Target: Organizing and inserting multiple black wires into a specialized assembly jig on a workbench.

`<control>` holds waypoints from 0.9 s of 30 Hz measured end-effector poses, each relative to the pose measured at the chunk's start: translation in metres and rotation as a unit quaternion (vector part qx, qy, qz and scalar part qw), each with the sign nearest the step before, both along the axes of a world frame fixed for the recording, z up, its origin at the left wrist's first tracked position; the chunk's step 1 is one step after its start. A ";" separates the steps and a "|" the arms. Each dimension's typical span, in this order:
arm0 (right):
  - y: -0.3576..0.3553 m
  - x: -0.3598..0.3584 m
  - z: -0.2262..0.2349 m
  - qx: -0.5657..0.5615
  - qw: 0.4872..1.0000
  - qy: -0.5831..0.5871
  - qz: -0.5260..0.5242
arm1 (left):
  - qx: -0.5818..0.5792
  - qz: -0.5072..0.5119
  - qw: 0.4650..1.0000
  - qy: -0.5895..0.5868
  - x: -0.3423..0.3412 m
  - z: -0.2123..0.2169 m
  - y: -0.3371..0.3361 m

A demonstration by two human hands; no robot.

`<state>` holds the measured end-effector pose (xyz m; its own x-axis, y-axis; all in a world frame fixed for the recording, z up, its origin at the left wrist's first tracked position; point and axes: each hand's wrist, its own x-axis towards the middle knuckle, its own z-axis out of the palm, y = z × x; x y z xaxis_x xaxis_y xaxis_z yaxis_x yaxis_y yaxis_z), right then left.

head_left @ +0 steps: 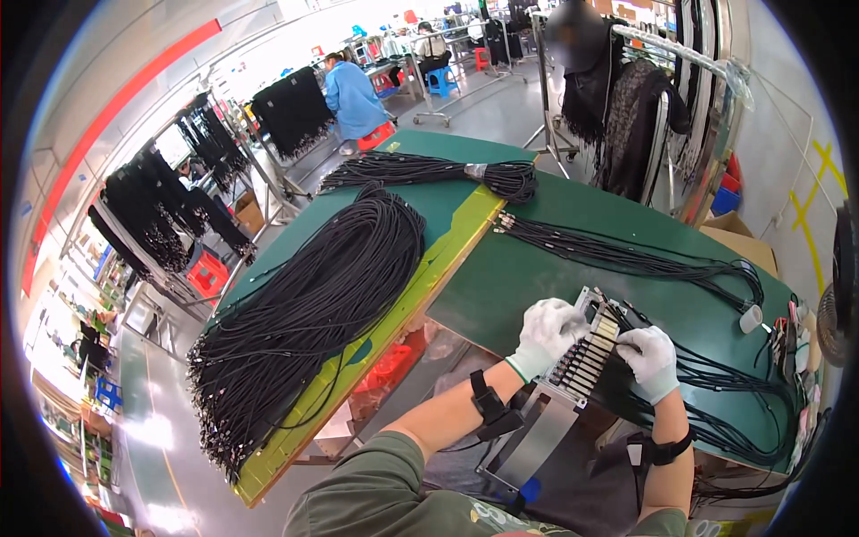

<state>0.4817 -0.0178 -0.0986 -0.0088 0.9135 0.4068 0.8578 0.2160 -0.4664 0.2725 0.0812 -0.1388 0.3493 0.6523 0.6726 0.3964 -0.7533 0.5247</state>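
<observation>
Both my hands wear white gloves and work at a metal fixture (562,394) with a row of pale, parallel slots, mounted near the table's front edge. My left hand (548,333) is at the fixture's upper left side, its fingers curled together; what they hold is too small to make out. On the other side, my right hand (650,360) pinches a thin black cable at the ends of the slots. More black cables (716,376) run from behind that hand over the green table to the right.
A big heap of black cables (331,268) lies on the left table, with a tied bundle (429,170) behind it. Another bundle (617,251) stretches across the green table (483,286) beyond my hands. A white cup-like piece (751,318) and a fan (837,291) are at right.
</observation>
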 end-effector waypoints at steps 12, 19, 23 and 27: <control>0.017 0.004 -0.013 0.012 0.994 -0.103 -0.019 | -0.062 -0.043 0.997 0.031 -0.006 -0.020 0.030; 0.015 0.003 -0.013 -0.047 0.988 -0.142 -0.035 | -0.102 -0.046 0.993 0.048 -0.005 -0.027 0.026; 0.023 0.000 -0.012 -0.025 0.991 -0.129 -0.016 | -0.076 -0.037 0.996 0.027 -0.009 -0.030 0.032; 0.024 -0.009 -0.017 0.046 0.992 -0.120 -0.010 | -0.053 -0.045 0.997 0.020 -0.011 -0.015 0.022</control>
<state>0.4724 0.0062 -0.1156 -0.0968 0.8738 0.4766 0.9462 0.2293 -0.2281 0.2613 0.1035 -0.1533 0.4349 0.6832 0.5866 0.3512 -0.7285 0.5882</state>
